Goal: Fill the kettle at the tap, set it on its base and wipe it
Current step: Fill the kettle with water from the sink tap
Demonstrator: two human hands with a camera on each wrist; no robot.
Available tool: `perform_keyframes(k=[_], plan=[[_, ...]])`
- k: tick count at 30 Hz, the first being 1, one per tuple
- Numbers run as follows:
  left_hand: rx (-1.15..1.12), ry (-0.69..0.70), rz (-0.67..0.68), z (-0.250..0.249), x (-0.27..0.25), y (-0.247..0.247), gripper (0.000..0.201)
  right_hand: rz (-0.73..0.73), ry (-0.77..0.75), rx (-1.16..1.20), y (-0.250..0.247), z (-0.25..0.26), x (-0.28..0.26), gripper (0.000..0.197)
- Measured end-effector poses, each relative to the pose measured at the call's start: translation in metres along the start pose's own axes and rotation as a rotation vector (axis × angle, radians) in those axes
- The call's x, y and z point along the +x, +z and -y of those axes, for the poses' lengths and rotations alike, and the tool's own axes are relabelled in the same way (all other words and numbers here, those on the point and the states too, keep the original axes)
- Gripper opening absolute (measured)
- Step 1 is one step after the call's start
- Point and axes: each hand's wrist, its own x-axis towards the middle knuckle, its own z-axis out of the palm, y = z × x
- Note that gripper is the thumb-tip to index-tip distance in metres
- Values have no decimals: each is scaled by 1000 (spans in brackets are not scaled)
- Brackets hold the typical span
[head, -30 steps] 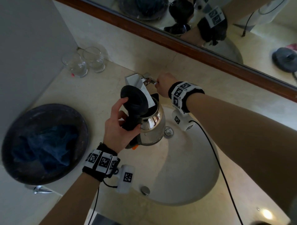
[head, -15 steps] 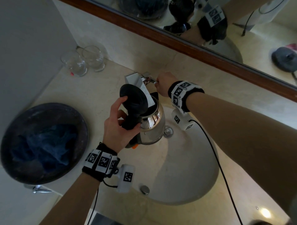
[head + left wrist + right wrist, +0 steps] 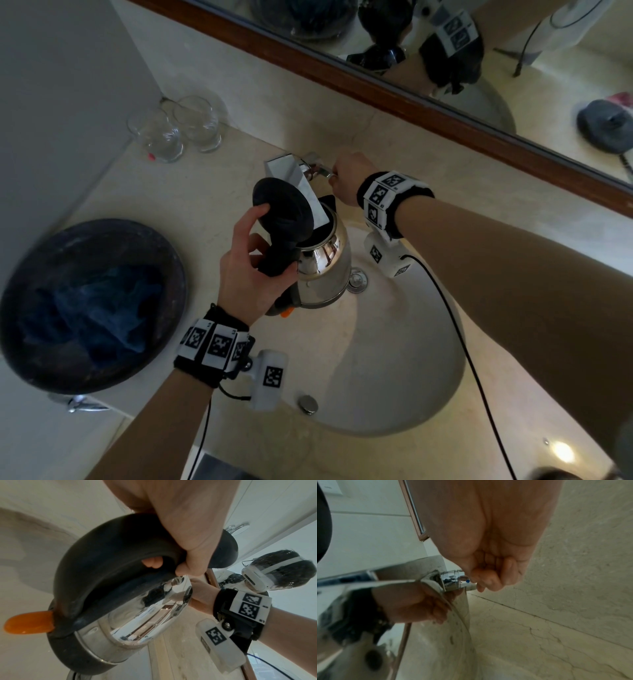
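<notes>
A shiny steel kettle (image 3: pixel 323 270) (image 3: pixel 145 609) with a black handle and an orange switch (image 3: pixel 28 622) hangs over the sink basin (image 3: pixel 394 370). Its black lid (image 3: pixel 282 209) stands open under the flat chrome tap spout (image 3: pixel 294 178). My left hand (image 3: pixel 250 270) (image 3: pixel 187 534) grips the kettle's handle, thumb up against the lid. My right hand (image 3: pixel 346 178) (image 3: pixel 489 577) pinches the chrome tap lever (image 3: pixel 320 168) (image 3: pixel 453 580) on the spout's right side. Whether water runs is hidden by the lid.
Two empty glasses (image 3: pixel 178 130) stand at the back left of the marble counter. A dark round bowl (image 3: pixel 89 301) holding a blue cloth (image 3: pixel 99 315) sits at the left. A mirror with a wooden frame (image 3: pixel 411 99) runs behind the tap.
Hardly anything differs: the kettle stays under the spout in my left hand, and my right hand stays on the tap lever.
</notes>
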Motion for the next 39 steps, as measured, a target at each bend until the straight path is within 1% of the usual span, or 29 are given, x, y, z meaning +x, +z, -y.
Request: perform_keyframes(k=[9,20,31,39], plan=[[-12,-9,0,0,0,1,89,14,16,-7,1,0,1,29],[2,-2,-9,3,-1,2,89,1,-5,14,3,-1,2,27],[-9,-22,2,3,-1,2,87,7,9,-1,2,-2,3,27],[-11,-11,-1,2,0,3,88,7,5,-5,1,0,1,27]])
